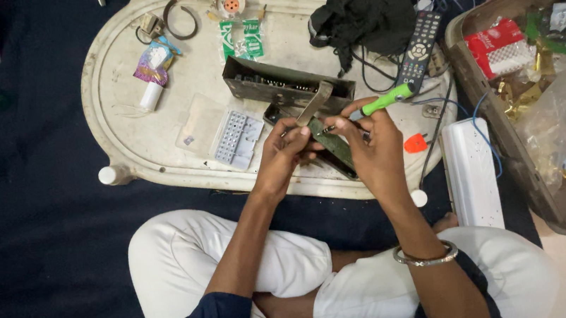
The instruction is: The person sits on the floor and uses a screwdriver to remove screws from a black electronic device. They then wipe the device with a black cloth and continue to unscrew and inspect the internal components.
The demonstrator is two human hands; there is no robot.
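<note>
Head view showed the left hand [287, 153] pinching a narrow green circuit board [336, 147] over the scuffed oval cream bench [124, 120]. The right hand [373, 143] was clamped on a glossy green-handled screwdriver [381, 101], tip at the board. Just behind lay a boxy dark metal casing [282, 84].

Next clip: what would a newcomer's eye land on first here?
The two hands at the centre: the left hand steadies a green circuit board while the right hand works a green-handled screwdriver at it. They sit over a cream oval tray table littered with parts, with a dark metal casing just behind and a black remote control to the right.
</note>
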